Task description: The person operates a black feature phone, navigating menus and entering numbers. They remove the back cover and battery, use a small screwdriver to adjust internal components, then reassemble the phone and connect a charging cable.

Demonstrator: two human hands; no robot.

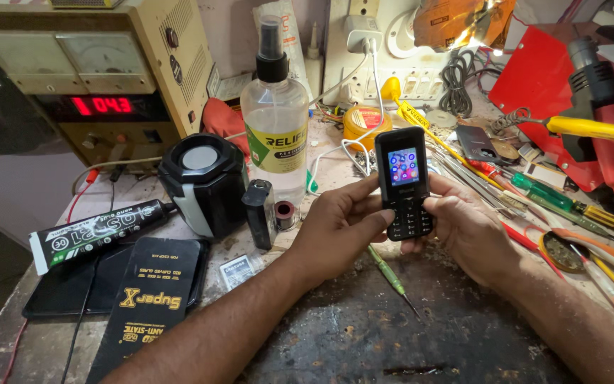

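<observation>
Both hands clamped on small black keypad phone (404, 183), upright above the worktop (364, 334).
Left hand (339, 227) grips its side; right hand (463, 227) cradles its keypad end, long axis vertical.

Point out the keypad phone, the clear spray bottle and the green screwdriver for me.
keypad phone (404, 181), head view, just below its lit screen.
clear spray bottle (275, 114), head view, clear body above the label.
green screwdriver (385, 270), head view, its green handle.

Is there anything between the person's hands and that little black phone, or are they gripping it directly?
Nothing visible stands between them. The left hand and right hand both hold the small black keypad phone directly, upright with its screen lit. A green screwdriver lies on the bench beneath, clear of the grip.
</observation>
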